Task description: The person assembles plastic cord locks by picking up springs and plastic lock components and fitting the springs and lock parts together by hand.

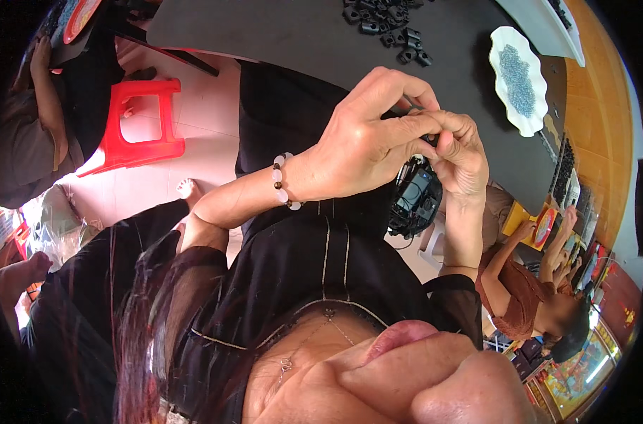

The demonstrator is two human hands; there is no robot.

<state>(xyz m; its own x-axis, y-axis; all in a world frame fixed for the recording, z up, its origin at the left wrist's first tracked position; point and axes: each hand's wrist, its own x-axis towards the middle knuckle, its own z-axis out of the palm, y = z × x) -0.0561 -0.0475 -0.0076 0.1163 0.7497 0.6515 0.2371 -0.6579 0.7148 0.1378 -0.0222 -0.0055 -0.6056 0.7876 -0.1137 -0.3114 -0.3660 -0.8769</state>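
Observation:
My left hand (367,134), with a bracelet of pale and dark beads at its wrist, is raised in front of my chest at the table's near edge. Its bent fingers and thumb meet those of my right hand (463,155). Pinched between the two hands is a small black piece (431,139), mostly covered by the fingers. Beyond the hands, several black plastic pieces with holes (395,32) lie in a loose pile on the dark table (265,32).
At the right of the table sits a white scalloped dish (530,127) of small clear bluish pieces (517,81). A white tray (569,39) stands at the far right edge. A red stool (148,152) is at the left. Other people sit at both sides; a black device with cables (414,194) shows below my hands.

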